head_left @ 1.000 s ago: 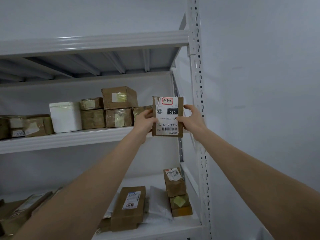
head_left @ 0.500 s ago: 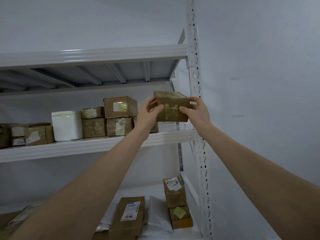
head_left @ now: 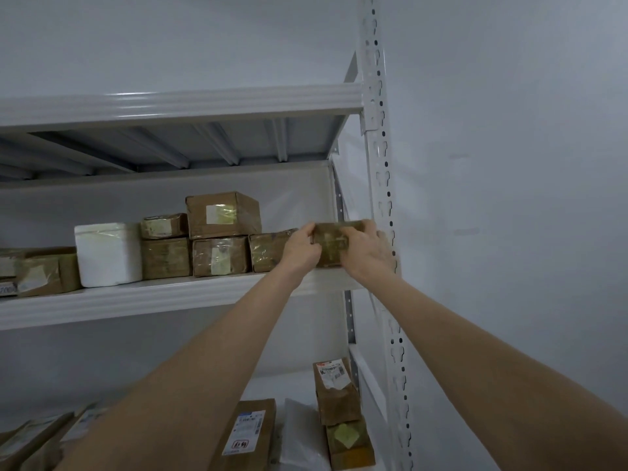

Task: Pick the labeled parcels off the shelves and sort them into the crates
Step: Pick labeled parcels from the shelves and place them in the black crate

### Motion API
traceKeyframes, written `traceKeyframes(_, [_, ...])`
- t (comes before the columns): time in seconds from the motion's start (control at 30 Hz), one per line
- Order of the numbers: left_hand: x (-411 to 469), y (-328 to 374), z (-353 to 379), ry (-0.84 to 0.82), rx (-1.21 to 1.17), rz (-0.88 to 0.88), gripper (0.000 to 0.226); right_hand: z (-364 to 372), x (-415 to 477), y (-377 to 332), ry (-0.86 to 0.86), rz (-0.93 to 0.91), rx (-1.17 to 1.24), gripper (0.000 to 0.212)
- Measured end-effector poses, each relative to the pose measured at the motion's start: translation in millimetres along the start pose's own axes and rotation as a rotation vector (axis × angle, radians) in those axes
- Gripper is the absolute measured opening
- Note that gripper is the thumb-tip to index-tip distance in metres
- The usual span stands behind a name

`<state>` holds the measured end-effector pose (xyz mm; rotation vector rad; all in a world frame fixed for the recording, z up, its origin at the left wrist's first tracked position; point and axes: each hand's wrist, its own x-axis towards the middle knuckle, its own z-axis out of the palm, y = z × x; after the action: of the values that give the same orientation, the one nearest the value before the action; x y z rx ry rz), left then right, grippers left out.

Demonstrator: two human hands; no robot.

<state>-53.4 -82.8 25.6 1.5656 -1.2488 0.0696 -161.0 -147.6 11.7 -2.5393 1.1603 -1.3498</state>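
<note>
The scene is dimly lit, with a cool grey-blue cast. A bright sheen is caught along the front edge of the upper shelf (head_left: 176, 103) above the left hand (head_left: 300, 248) and right hand (head_left: 368, 251), while its ribbed underside is left in shadow. Small glints are seen on the taped boxes (head_left: 221, 256) just left of the left hand. The parcel (head_left: 328, 248) gripped between both hands is rendered soft, with little detail. The post (head_left: 382, 205) beside the right hand is bowed by the wide lens, and the forearms (head_left: 190, 385) are stretched toward the lower corners.
</note>
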Motion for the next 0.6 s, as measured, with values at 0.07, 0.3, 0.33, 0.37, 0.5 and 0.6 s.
traceKeyframes(0.07, [3,-3,3,-0.028,0.059,-0.007,0.051,6,3,-5,-0.030,-0.119,-0.141,0.055])
traceKeyframes(0.3, [15,-23,-31,0.208,0.427,0.056,0.049,30,29,-14,-0.173,-0.254,-0.203,0.060])
traceKeyframes(0.33, [17,-29,-39,0.237,0.454,0.041,0.049,32,34,-12,-0.189,-0.250,-0.201,0.060])
traceKeyframes(0.37, [17,-34,-46,0.258,0.464,0.015,0.050,34,39,-10,-0.210,-0.249,-0.201,0.059])
traceKeyframes(0.5, [15,-51,-63,0.287,0.442,-0.082,0.047,40,54,-9,-0.284,-0.248,-0.215,0.056])
traceKeyframes(0.6, [17,-61,-68,0.310,0.388,-0.155,0.044,43,49,-31,-0.118,-0.316,-0.063,0.054])
